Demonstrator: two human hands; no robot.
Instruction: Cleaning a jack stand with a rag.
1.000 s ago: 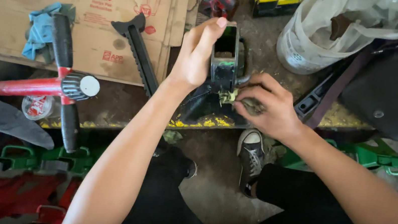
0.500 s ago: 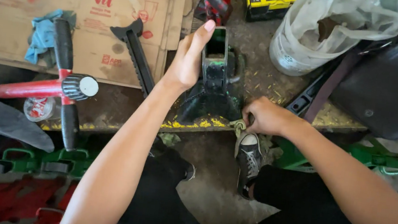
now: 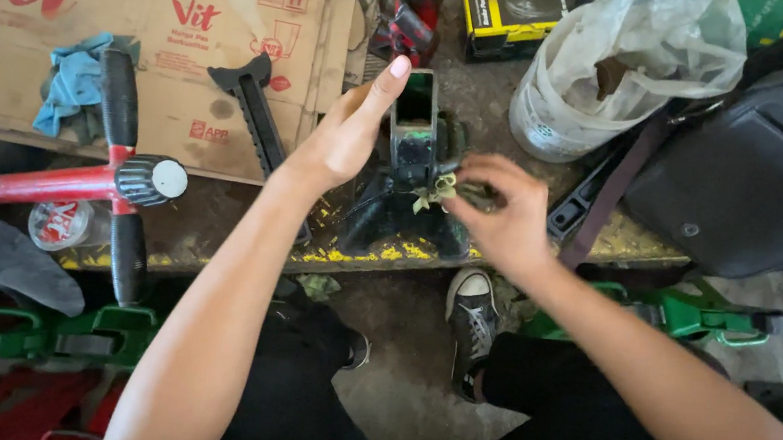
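Both hands moved: right hand (image 3: 501, 219) rose from the bench edge, pinching a rag (image 3: 437, 188) against the jack stand (image 3: 413, 168) mid-frame; left hand (image 3: 351, 130) stays flat, unclenched, steadying it

Bare bench (image 3: 213, 218) left of jack stand (image 3: 412, 153), notched bar (image 3: 255, 119) there, plastic bag (image 3: 619, 69) and black bag (image 3: 766, 167) crowding right
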